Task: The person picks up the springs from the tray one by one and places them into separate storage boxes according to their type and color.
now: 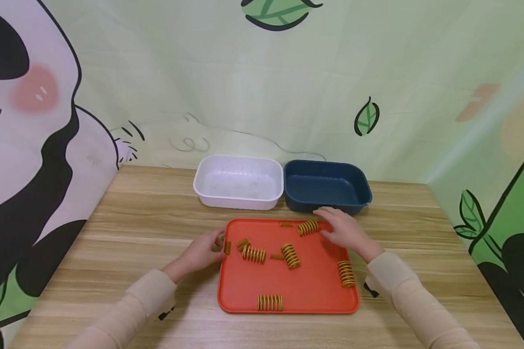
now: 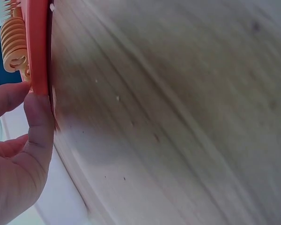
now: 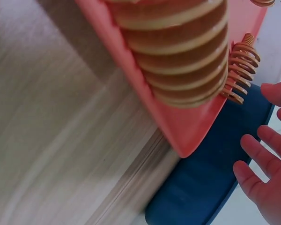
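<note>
A red tray bears several gold coil springs, large and small. My left hand is at its left rim, fingers bent, thumb and a fingertip almost meeting beside a small spring; I cannot tell whether they pinch it. A large spring lies just beyond those fingertips in the left wrist view. Over the tray's far right corner, my right hand spreads its fingers, holding nothing. Nearest to it is a large spring, seen apart from the fingers in the right wrist view.
A white bin and a dark blue bin stand side by side behind the tray. Another large spring lies along the right rim, one more by the front rim. The wooden table meets a printed cloth backdrop.
</note>
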Action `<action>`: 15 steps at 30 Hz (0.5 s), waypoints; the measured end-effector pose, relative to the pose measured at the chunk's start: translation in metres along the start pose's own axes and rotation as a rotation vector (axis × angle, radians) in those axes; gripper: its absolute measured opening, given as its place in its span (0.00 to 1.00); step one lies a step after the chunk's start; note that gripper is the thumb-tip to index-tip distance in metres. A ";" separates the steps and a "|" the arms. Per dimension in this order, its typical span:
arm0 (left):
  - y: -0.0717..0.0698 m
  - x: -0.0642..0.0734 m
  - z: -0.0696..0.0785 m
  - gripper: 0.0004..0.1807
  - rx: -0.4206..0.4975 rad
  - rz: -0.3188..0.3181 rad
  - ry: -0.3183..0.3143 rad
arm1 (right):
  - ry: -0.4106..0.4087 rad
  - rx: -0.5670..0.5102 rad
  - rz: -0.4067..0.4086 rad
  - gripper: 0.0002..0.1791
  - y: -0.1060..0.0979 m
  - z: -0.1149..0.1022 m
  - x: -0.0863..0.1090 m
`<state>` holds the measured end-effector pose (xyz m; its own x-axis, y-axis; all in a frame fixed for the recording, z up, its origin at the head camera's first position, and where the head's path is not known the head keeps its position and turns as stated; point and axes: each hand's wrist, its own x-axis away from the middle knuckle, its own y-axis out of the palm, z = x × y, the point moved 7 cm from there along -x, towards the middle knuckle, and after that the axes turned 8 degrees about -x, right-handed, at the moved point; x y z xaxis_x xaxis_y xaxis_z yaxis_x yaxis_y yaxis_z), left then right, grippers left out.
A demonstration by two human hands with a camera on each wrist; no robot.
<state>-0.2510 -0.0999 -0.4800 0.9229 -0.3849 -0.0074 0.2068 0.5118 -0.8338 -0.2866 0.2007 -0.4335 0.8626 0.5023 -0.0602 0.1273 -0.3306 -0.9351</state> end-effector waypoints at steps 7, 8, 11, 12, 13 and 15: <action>0.002 -0.001 0.001 0.35 0.022 0.000 -0.056 | 0.010 -0.026 -0.046 0.27 0.009 -0.002 -0.005; 0.002 -0.001 0.002 0.34 0.021 0.004 -0.056 | 0.009 -0.031 -0.052 0.26 0.010 -0.002 -0.005; 0.003 -0.001 0.002 0.33 0.023 0.013 -0.054 | 0.000 -0.033 -0.064 0.26 0.014 -0.003 -0.006; 0.003 -0.002 0.002 0.32 0.022 0.015 -0.052 | -0.001 -0.034 -0.067 0.26 0.015 -0.003 -0.007; 0.004 -0.002 0.002 0.31 0.022 0.016 -0.052 | -0.002 -0.037 -0.070 0.25 0.016 -0.003 -0.007; 0.005 -0.003 0.001 0.29 0.017 0.016 -0.052 | 0.003 -0.045 -0.076 0.25 0.018 -0.002 -0.008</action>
<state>-0.2521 -0.0954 -0.4836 0.9417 -0.3364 0.0078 0.1965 0.5310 -0.8243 -0.2899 0.1890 -0.4487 0.8512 0.5248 0.0114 0.2142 -0.3274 -0.9203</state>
